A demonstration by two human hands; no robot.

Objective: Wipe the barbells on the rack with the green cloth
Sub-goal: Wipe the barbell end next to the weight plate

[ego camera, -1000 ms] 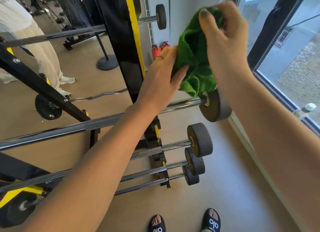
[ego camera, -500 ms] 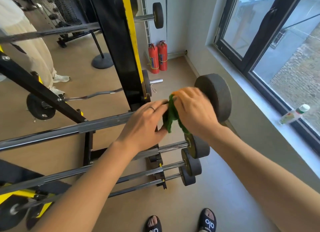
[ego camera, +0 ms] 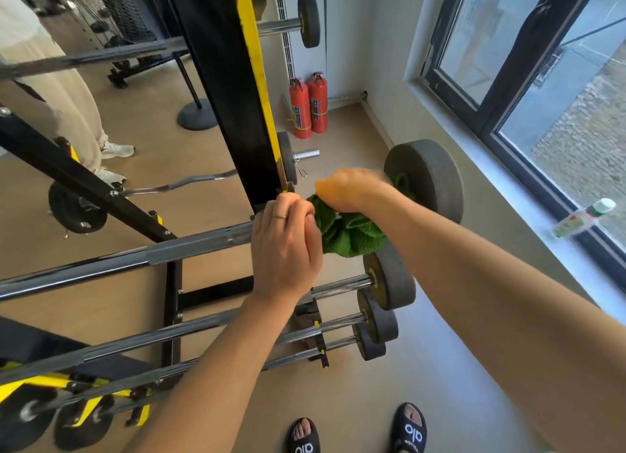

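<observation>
A chrome barbell (ego camera: 162,254) with a grey end weight (ego camera: 433,178) lies across the black and yellow rack (ego camera: 233,90) in front of me. The green cloth (ego camera: 349,232) is bunched around the bar just inside that weight. My right hand (ego camera: 352,190) is closed over the top of the cloth on the bar. My left hand (ego camera: 286,242) grips the bar right beside the cloth, fingers curled, a ring on one finger. Below hang several more barbells (ego camera: 342,285) with smaller grey weights.
Two red fire extinguishers (ego camera: 308,105) stand in the corner. A window sill on the right carries a small bottle (ego camera: 581,219). Another person's legs (ego camera: 64,93) stand at the left. An upper barbell (ego camera: 288,24) and a curl bar (ego camera: 179,185) sit behind the rack. My sandalled feet (ego camera: 355,432) are below.
Both hands came down from face height with the cloth and wrapped it on the bar next to the end weight. The left hand shifted onto the bar beside the cloth.
</observation>
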